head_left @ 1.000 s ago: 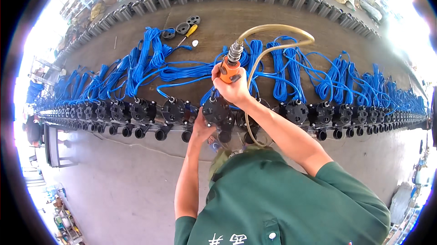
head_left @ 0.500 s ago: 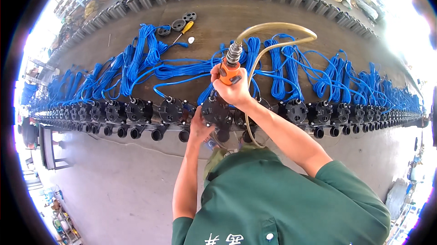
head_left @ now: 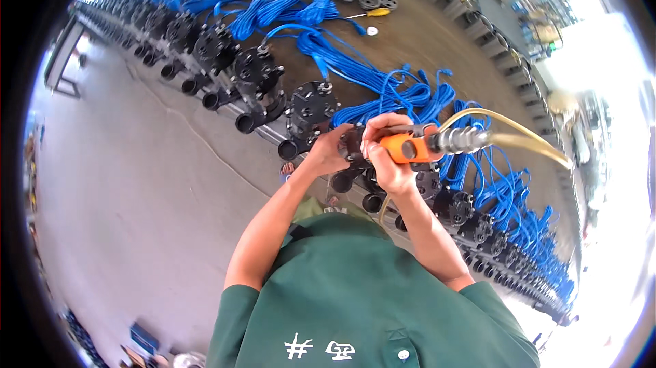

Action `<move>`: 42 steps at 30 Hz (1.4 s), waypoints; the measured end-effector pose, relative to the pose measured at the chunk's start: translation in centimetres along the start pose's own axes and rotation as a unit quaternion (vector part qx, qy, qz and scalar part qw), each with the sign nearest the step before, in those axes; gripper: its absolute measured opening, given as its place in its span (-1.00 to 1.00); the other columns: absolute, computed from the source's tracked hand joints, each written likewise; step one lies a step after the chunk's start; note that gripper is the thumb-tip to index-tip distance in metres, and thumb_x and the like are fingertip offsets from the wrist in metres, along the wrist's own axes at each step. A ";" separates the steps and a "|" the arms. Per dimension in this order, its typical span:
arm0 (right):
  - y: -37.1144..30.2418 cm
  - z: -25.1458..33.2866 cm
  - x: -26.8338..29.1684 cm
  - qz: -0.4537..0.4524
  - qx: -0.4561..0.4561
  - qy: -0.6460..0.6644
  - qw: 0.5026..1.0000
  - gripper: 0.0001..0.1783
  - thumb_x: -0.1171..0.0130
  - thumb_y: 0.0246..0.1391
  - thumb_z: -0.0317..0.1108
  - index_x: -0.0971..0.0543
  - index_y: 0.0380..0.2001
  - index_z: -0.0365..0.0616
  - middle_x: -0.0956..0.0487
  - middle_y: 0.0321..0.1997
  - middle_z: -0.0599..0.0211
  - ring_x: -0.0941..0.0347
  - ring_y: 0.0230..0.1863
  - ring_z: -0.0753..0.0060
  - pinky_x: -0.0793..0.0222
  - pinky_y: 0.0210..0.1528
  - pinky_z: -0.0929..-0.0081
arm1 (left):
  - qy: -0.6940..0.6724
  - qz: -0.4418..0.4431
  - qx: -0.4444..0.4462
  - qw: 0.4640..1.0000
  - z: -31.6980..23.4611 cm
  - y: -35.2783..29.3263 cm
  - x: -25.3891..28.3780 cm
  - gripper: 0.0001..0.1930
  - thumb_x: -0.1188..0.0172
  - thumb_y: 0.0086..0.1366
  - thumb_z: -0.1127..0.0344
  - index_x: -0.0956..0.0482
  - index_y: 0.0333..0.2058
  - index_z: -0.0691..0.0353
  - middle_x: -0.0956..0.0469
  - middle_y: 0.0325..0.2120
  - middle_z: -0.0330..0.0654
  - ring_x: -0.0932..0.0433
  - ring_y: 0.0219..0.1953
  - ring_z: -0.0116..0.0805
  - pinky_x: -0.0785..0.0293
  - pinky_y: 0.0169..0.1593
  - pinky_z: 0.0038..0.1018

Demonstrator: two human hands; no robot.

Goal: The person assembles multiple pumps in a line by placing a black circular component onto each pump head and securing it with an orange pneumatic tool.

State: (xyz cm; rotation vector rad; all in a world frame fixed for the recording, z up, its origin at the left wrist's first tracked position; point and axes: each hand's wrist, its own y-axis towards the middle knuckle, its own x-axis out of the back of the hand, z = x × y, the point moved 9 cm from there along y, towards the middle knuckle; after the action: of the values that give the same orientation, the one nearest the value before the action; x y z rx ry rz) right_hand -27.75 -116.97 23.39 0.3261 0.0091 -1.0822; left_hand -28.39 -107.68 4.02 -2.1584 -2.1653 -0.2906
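Note:
My right hand (head_left: 395, 171) is wrapped round an orange air screwdriver (head_left: 417, 149), which lies tilted with its metal hose coupling (head_left: 459, 140) toward the right. A yellowish air hose (head_left: 519, 122) runs from the coupling. My left hand (head_left: 328, 154) grips the side of a black pump housing (head_left: 352, 141) at the table's near edge, just left of the tool. The tool's tip is hidden behind my right hand. Beside my left hand stands another black pump housing (head_left: 312, 105) with a round bolted top, a side outlet and a blue cable.
Black housings (head_left: 256, 71) line the table edge both ways. Bundled blue cables (head_left: 355, 71) lie behind them. Farther back are a yellow-handled screwdriver (head_left: 372, 12), round black parts (head_left: 369, 0) and a row of metal cylinders (head_left: 478, 26). A cord crosses the grey floor (head_left: 157, 183).
The view has turned, so the table row now slants down to the right. The air screwdriver has tipped from upright toward the right. My left hand still grips a housing.

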 end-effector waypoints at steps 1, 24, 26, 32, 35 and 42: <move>-0.3 -1.1 -0.3 0.024 0.001 -0.008 1.000 -0.68 -0.16 0.03 -0.62 -0.46 -0.10 -0.19 -0.55 -0.28 0.33 -0.49 -0.27 0.55 -0.46 -0.20 0.53 | -0.001 -0.010 0.001 1.000 0.2 -0.1 0.1 -0.22 -0.37 -0.21 0.48 -0.43 0.14 0.24 -0.64 -0.18 -0.02 -0.66 -0.14 -0.21 -0.59 0.01 -0.34; 5.7 0.2 1.9 -0.127 0.059 -0.145 0.980 -0.70 -0.07 -0.04 -0.64 -0.46 -0.16 -0.29 -0.52 -0.37 0.23 -0.45 -0.47 0.45 -0.45 -0.37 0.48 | -0.106 0.059 0.048 0.992 0.8 -0.1 -1.1 -0.24 -0.27 -0.13 0.59 -0.36 0.18 0.31 -0.61 -0.06 -0.05 -0.60 0.04 -0.26 -0.50 0.15 -0.38; 4.4 2.6 2.6 -0.159 0.095 -0.094 0.978 -0.67 -0.06 -0.07 -0.58 -0.47 -0.14 -0.29 -0.51 -0.35 0.21 -0.41 -0.51 0.47 -0.43 -0.38 0.43 | -0.108 0.053 0.046 0.992 0.9 0.1 -1.2 -0.23 -0.26 -0.14 0.60 -0.35 0.19 0.31 -0.60 -0.06 -0.04 -0.60 0.05 -0.23 -0.51 0.14 -0.37; -1.4 6.4 4.2 -0.133 0.086 -0.085 0.984 -0.62 -0.06 -0.12 -0.54 -0.44 -0.13 -0.28 -0.46 -0.34 0.18 -0.38 -0.55 0.47 -0.43 -0.40 0.41 | -0.038 0.030 0.034 0.998 -0.1 -0.5 0.0 -0.20 -0.25 -0.10 0.57 -0.31 0.23 0.21 -0.57 0.00 -0.01 -0.59 0.05 -0.09 -0.50 0.15 -0.28; -2.4 5.4 6.0 -0.168 0.097 -0.072 0.978 -0.65 -0.03 -0.12 -0.56 -0.43 -0.16 -0.27 -0.47 -0.33 0.17 -0.37 -0.56 0.46 -0.42 -0.41 0.40 | -0.072 -0.008 -0.017 0.997 -1.0 -1.8 -0.3 -0.10 -0.26 -0.09 0.55 -0.17 0.32 0.25 -0.51 0.06 0.08 -0.53 0.12 0.01 -0.45 0.19 -0.21; -3.2 2.6 6.3 -0.139 0.029 -0.057 0.988 -0.69 -0.05 -0.02 -0.60 -0.37 -0.15 -0.20 -0.42 -0.32 0.20 -0.37 -0.50 0.43 -0.42 -0.40 0.45 | 0.031 -0.114 -0.046 0.992 -0.2 -3.3 -1.8 0.21 -0.63 -0.17 0.32 0.01 0.39 0.33 -0.22 0.31 0.11 -0.38 0.27 0.01 -0.33 0.31 -0.25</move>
State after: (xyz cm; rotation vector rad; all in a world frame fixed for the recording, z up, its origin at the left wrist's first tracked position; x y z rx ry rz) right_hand -27.88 -124.47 23.97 0.3201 -0.0807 -1.3792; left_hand -31.66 -109.46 3.60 -1.9167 -2.4083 -0.4730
